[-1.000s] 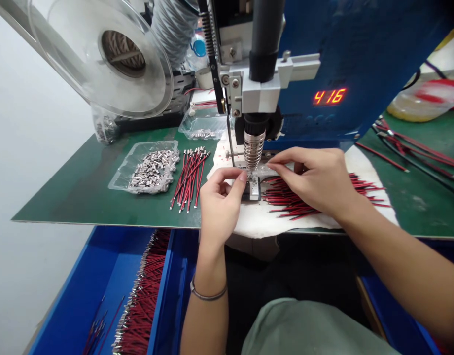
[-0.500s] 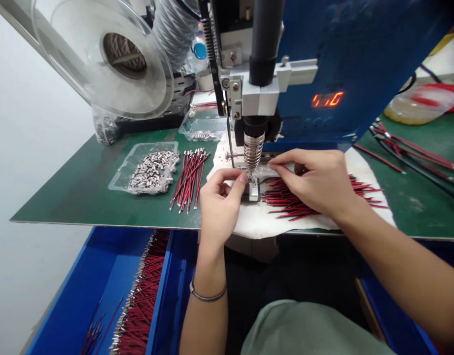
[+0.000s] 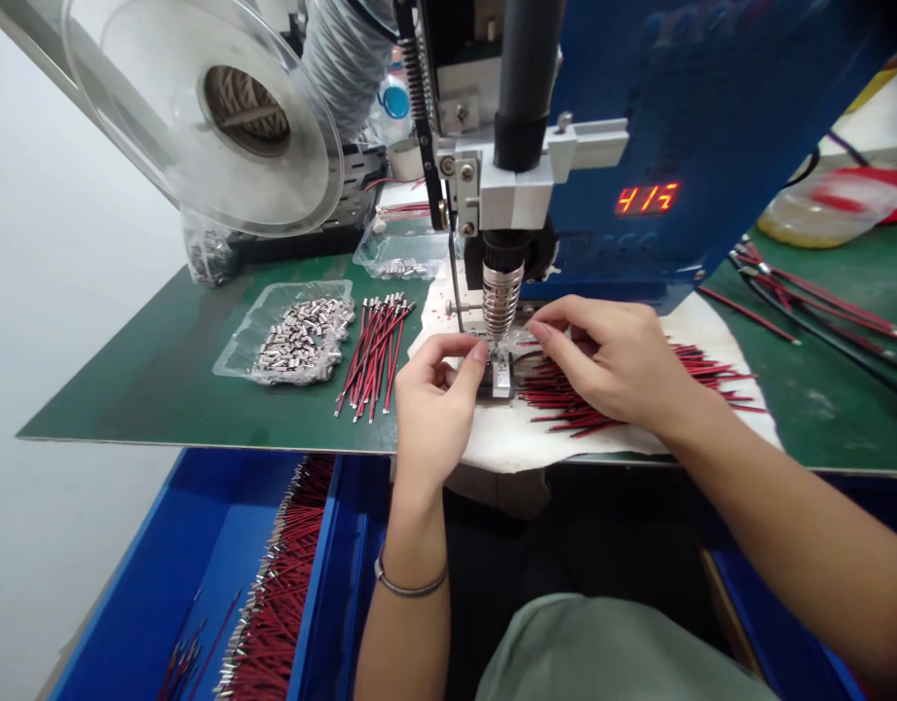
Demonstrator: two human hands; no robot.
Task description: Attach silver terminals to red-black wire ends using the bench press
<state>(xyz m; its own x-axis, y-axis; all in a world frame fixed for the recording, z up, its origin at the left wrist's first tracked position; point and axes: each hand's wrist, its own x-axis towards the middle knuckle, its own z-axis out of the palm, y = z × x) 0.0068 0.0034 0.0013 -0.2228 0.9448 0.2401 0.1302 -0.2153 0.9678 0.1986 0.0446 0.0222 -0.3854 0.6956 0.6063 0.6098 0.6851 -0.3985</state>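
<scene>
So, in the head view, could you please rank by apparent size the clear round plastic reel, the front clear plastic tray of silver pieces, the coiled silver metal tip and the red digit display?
1. Plastic reel
2. Front tray
3. Coiled tip and digit display: too alike to rank

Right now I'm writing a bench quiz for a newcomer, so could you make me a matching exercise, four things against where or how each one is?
Things:
1. Left hand
2. Right hand
3. Small metal parts
4. Digit display

Places or states:
A. Heaped in a clear tray on the green tabletop
B. Over red-and-black wires on a white sheet
C. Lit red on the blue machine
D. Beside the metal block under the spring-like coil

Right pairs: 1-D, 2-B, 3-A, 4-C.
</scene>
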